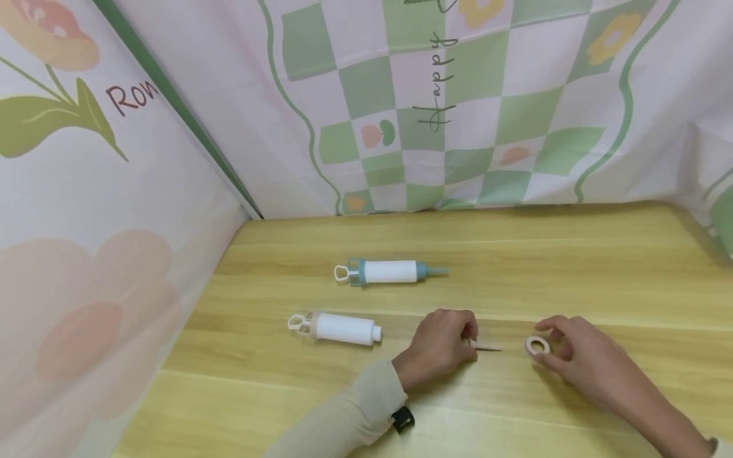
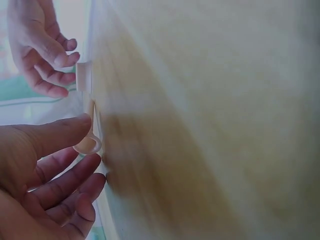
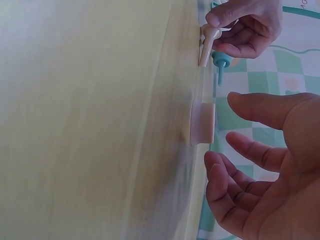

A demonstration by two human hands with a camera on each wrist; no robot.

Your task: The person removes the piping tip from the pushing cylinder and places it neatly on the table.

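Between my two hands, flat on the wooden tabletop point(image 1: 240, 394), lies a pale ring point(image 3: 203, 123), much nearer to my right hand point(image 1: 581, 356) than to my left hand point(image 1: 438, 343). My right thumb and fingers are spread and loosely bent about it, with gaps showing in the right wrist view, so I have no hold on it. My left thumb and bent fingers sit close about the round base of a beige nozzle point(image 3: 206, 49); whether they pinch it or only touch it, I cannot tell. The nozzle's long axis runs from my left fingertips toward the ring, its thin tip stopping short of it. To the left lies a white syringe point(image 1: 343, 328) with a pinkish collar, its stubby end facing my left hand
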